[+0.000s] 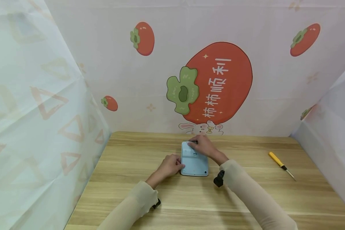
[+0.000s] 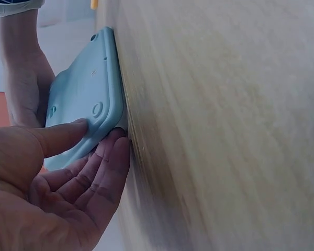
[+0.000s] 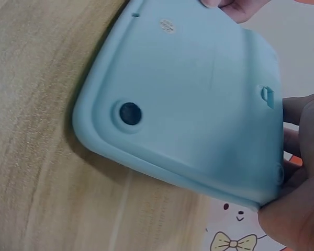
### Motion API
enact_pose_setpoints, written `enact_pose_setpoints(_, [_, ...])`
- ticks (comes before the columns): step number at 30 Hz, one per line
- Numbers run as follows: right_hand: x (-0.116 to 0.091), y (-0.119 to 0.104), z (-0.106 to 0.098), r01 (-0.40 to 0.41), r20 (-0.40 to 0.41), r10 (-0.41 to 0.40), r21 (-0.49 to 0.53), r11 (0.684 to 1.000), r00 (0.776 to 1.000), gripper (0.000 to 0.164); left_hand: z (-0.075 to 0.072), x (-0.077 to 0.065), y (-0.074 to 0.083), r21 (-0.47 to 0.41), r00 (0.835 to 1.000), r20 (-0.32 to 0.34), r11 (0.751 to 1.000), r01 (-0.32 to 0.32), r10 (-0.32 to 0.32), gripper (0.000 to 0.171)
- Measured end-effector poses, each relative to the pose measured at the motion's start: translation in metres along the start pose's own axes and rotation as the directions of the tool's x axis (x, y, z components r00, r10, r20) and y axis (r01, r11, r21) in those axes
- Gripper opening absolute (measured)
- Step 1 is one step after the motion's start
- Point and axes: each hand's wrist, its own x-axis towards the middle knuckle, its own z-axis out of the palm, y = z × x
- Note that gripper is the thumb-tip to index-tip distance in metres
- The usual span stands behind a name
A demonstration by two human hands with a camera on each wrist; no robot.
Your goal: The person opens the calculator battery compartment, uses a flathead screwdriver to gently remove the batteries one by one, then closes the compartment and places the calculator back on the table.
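Note:
A flat light blue plastic device (image 1: pixel 195 164), shaped like a desk calculator, is face down, its back toward the head camera. Its back carries a latch (image 3: pixel 267 97), a cluster of small holes (image 3: pixel 167 26) and a dark round foot (image 3: pixel 130 113) near one corner. My left hand (image 1: pixel 170 165) pinches its left edge, thumb on the back and fingers underneath. At the far edge my right hand (image 1: pixel 204 146) grips it, thumb and fingers around the rim. In the left wrist view, the near corner shows a pale round recess (image 2: pixel 97 109), just beside the tabletop.
A screwdriver (image 1: pixel 277 160) with a yellow handle lies on the wooden table (image 1: pixel 126 198) at the right, tip pointing toward the near right. Behind the table hangs a white backdrop (image 1: pixel 149 83) printed with persimmons; similar sheets flank both sides.

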Motion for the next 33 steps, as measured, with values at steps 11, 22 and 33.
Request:
enact_pose_setpoints(11, [-0.001, 0.006, 0.011, -0.058, -0.023, 0.058, 0.016, 0.998, 0.998, 0.027, 0.000, 0.000, -0.001, 0.088, 1.000, -0.017, 0.996, 0.014, -0.013, 0.022])
enact_pose_setpoints(22, [-0.001, 0.013, 0.020, -0.084, -0.037, 0.085, 0.035, 0.996, 0.996, 0.024, 0.001, 0.002, -0.004, 0.114, 0.999, -0.020, 0.993, 0.041, -0.039, 0.018])
enact_pose_setpoints(33, [0.000, 0.020, 0.026, -0.110, -0.016, 0.110, 0.016, 0.994, 0.994, 0.024, 0.002, 0.004, -0.003, 0.112, 0.997, -0.022, 0.991, 0.071, -0.069, 0.017])
